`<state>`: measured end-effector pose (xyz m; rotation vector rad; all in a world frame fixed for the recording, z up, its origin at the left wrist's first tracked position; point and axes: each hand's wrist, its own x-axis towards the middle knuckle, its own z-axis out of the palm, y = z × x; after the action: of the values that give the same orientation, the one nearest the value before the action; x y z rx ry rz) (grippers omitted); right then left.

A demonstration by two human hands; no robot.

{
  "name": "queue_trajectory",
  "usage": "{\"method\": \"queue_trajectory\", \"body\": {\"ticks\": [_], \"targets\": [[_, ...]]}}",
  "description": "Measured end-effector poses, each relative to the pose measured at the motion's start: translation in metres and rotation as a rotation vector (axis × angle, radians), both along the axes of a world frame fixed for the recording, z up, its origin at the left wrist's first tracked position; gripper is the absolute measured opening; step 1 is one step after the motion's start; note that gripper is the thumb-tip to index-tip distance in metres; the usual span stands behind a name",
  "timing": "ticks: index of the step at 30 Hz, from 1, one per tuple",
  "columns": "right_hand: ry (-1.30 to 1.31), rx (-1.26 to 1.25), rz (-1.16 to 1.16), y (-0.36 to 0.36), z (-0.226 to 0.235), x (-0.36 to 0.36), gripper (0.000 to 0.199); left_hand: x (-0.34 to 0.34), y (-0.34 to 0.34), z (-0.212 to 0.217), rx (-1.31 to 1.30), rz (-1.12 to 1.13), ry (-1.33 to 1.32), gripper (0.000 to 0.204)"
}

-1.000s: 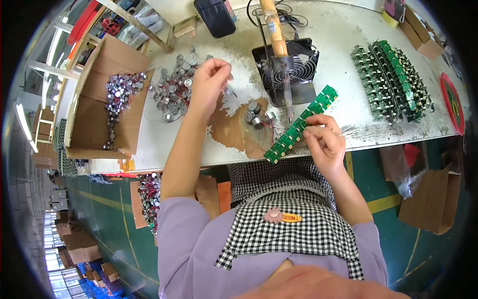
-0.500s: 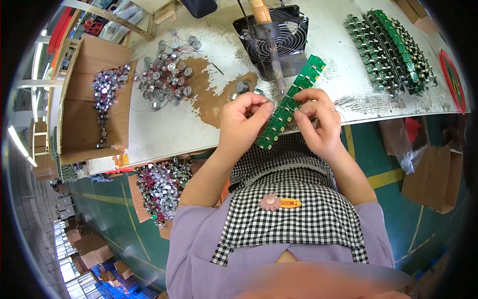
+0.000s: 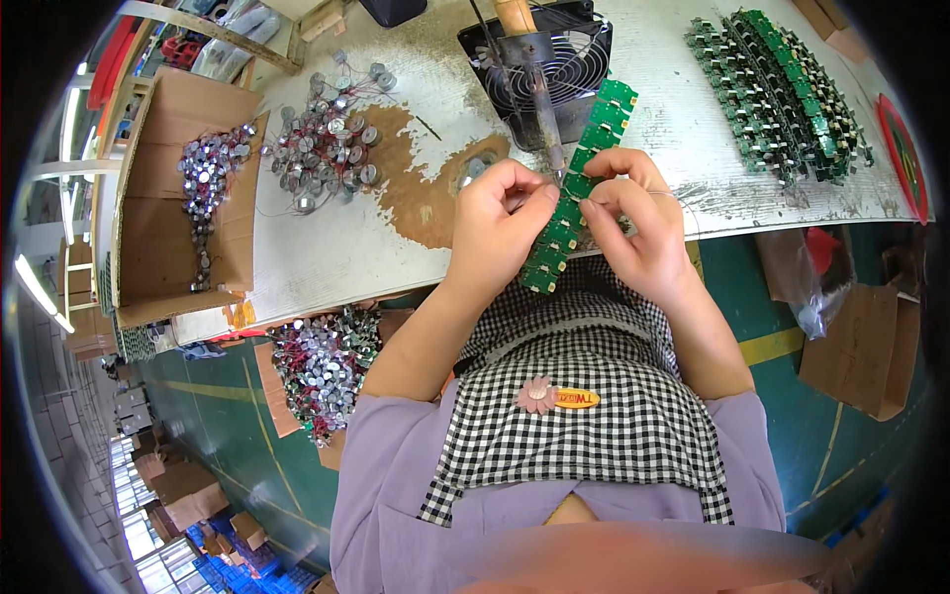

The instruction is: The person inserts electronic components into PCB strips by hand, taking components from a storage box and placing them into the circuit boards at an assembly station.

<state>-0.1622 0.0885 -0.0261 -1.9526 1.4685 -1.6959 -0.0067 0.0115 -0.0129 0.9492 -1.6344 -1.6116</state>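
Note:
A long green circuit board strip (image 3: 559, 238) slants upward to the right between my hands, over the table's front edge. My left hand (image 3: 507, 220) is closed in a pinch at the strip's left edge; what its fingertips hold is hidden. At the strip's right edge, my right hand (image 3: 638, 223) is closed, thumb and fingers bent against the board. A thin wire curves out beside the right hand. The soldering iron (image 3: 545, 111), wooden handle uppermost, points down, its tip close to the strip and my left fingertips.
Behind the iron stands a black fan (image 3: 584, 61). Small round metal motors (image 3: 332, 148) with wires lie at left, beside a cardboard box (image 3: 148, 208) holding more. Stacked circuit boards (image 3: 782, 99) lie at right near a red-rimmed round object (image 3: 901, 158). Another box of metal parts (image 3: 322, 371) sits below the table.
Both hands have moved slightly up and away from me with the strip, which stands a little steeper. My left fingertips are now closer to the iron's tip.

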Motion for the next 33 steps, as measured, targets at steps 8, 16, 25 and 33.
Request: {"method": "queue_trajectory", "body": {"ticks": [8, 16, 25, 33], "targets": [[0.026, -0.045, -0.002, -0.006, 0.007, -0.001, 0.015, -0.001, 0.001, 0.001, -0.098, 0.016, 0.088, 0.005], [-0.123, -0.032, 0.095, -0.001, -0.007, -0.002, 0.013, 0.007, 0.005, -0.001, -0.092, 0.004, 0.005, 0.009], [-0.153, 0.005, 0.054, -0.002, -0.004, 0.004, 0.010, 0.005, -0.002, -0.002, 0.020, -0.037, 0.030, 0.007], [-0.090, -0.002, 0.002, -0.003, 0.003, 0.006, 0.012, 0.002, -0.004, 0.000, -0.049, -0.023, 0.067, 0.007]]}}
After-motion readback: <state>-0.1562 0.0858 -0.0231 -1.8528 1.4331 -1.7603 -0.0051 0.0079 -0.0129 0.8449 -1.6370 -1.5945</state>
